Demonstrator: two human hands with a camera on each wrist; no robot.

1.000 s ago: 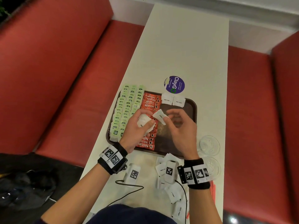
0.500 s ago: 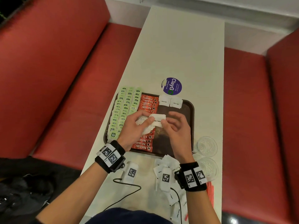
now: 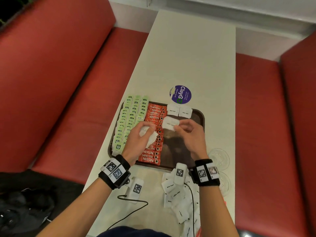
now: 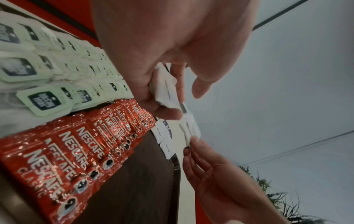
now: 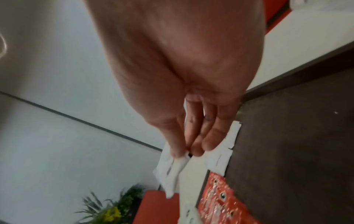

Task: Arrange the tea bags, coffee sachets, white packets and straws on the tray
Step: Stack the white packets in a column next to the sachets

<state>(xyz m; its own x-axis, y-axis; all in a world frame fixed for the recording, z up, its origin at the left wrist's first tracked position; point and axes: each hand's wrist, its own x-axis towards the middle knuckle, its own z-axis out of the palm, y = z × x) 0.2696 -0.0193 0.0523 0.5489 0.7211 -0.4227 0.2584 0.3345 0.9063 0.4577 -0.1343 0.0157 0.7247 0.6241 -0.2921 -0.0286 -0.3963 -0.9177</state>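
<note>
Right hand [image 3: 189, 134] pinches one white packet [image 3: 170, 123] above the tray [image 3: 200, 117], ready to lay beside the row, while left hand [image 3: 138, 141] grips spare packets [image 3: 148, 136].

Dim head view, blurred wrist views
</note>
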